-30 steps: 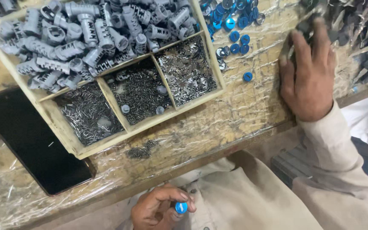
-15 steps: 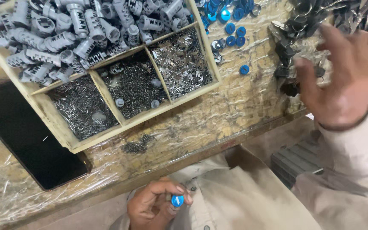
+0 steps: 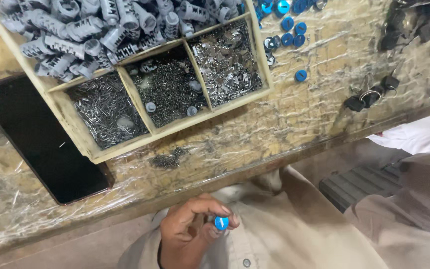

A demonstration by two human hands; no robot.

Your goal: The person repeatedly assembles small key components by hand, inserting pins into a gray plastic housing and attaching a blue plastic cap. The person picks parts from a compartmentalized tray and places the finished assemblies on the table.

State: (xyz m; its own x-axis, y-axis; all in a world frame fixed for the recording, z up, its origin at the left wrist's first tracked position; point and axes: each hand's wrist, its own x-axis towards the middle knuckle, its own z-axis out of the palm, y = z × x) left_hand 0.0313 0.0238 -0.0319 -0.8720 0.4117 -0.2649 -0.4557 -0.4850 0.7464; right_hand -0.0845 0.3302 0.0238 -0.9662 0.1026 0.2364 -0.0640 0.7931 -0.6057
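While curled, left hand (image 3: 195, 231) fingers (image 3: 214, 207) pinching blue cap (image 3: 221, 222), over lap

Even, soft daylight, glare streaks on the plastic-wrapped counter (image 3: 299, 119) at centre right, dark glossy panel (image 3: 41, 144) at left nearly featureless, shadowed lower frame, slight blur at upper right corner, centre sharp

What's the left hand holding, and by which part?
The left hand pinches a small round blue cap at its edge, between thumb and fingertips, face toward the camera. The right hand itself is out of view; only its sleeve shows.
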